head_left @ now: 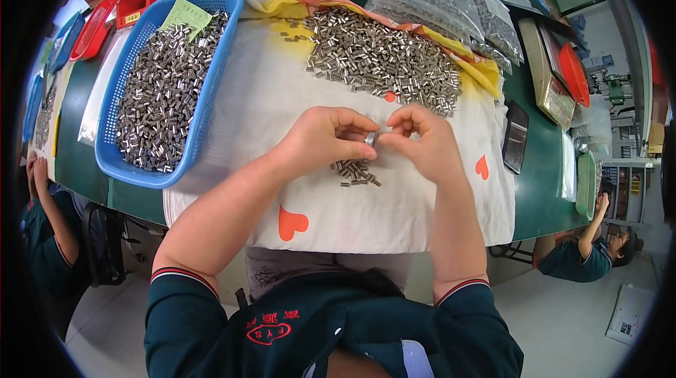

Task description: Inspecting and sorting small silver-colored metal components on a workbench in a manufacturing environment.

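Left hand [325, 135] pinches metal sleeve [370, 139], thumb against fingers; right hand [427, 142] alongside, cannot tell if gripping; slack pinch could drop sleeve among loose metal tubes [358, 174].

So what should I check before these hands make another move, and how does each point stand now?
1. Left hand pinching the metal piece: ok, thumb and finger are on it.
2. Right hand touching that piece: cannot tell; its fingertips are very close.
3. Small pile apart from the large heap: ok, cloth shows between.
4. Blue basket upright: ok.
5. Phone away from both hands: ok, off to the right.
6. Piece free of flaws: cannot tell, too small.
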